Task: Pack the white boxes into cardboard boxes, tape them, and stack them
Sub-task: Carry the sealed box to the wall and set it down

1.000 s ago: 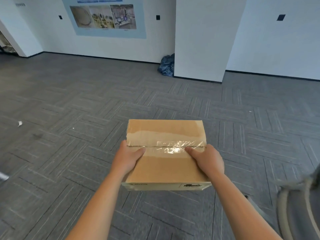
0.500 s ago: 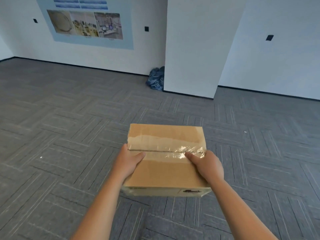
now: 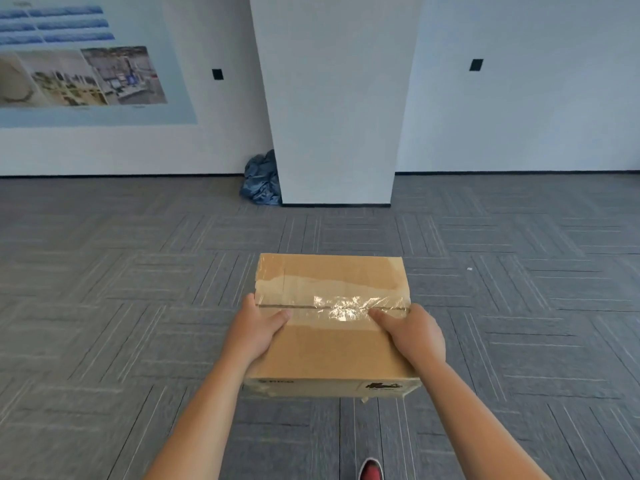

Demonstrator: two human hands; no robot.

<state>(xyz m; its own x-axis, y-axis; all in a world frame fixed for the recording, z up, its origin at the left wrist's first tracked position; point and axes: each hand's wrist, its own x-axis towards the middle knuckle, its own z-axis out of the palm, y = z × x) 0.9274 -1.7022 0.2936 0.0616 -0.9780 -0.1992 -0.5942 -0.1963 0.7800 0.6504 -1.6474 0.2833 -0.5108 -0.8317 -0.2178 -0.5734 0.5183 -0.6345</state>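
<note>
Cardboard box (image 3: 330, 336) held between left hand (image 3: 254, 332) and right hand (image 3: 414, 336), fingers clamped around its sides.

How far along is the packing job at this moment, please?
Done: the cardboard box is closed and its top seam sealed with clear tape. In hand: left hand and right hand carry it above the carpet. Left: stacking it; no stack is in view.

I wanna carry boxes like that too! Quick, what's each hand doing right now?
Left hand: grips the left side of the taped cardboard box, thumb on top.
Right hand: grips the box's right side, thumb on top.
</note>
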